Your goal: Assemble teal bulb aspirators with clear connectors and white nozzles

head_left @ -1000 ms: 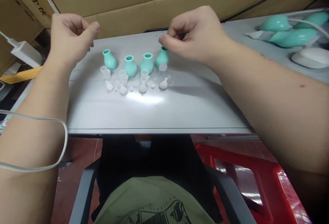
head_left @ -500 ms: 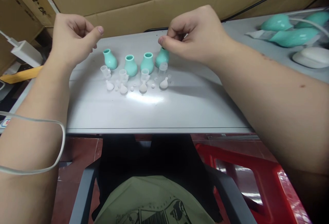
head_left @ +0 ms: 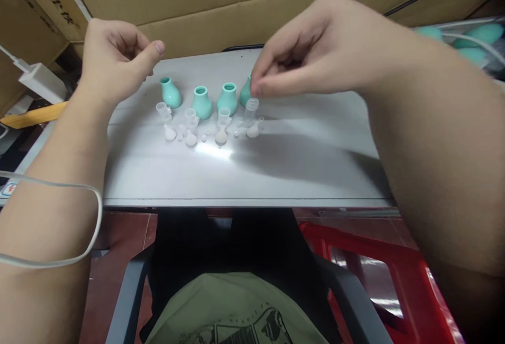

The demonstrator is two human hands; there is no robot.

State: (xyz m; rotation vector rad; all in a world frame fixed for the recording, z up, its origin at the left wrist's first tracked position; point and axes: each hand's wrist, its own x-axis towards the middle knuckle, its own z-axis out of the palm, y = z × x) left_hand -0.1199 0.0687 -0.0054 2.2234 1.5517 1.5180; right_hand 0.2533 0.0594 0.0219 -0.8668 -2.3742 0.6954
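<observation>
Several teal rubber bulbs (head_left: 201, 102) stand in a row on the grey table (head_left: 252, 175), with clear plastic cups (head_left: 223, 116) and small white tips (head_left: 221, 136) lined up in front of them. My left hand (head_left: 114, 57) hovers above the row's left end, fingers loosely curled, nothing in it. My right hand (head_left: 311, 49) hangs over the rightmost bulb (head_left: 245, 94), thumb and fingers pinched together close to it; I cannot make out whether anything is between them.
Cardboard boxes (head_left: 221, 2) wall off the back. A white charger (head_left: 39, 81) and a cable (head_left: 51, 186) lie at the left. More teal bulbs (head_left: 477, 36) sit at the far right. A red stool (head_left: 379, 270) stands under the table edge.
My right hand has moved left and lower toward the rightmost bulb, its forearm now covering the right side of the table. The left hand has barely shifted.
</observation>
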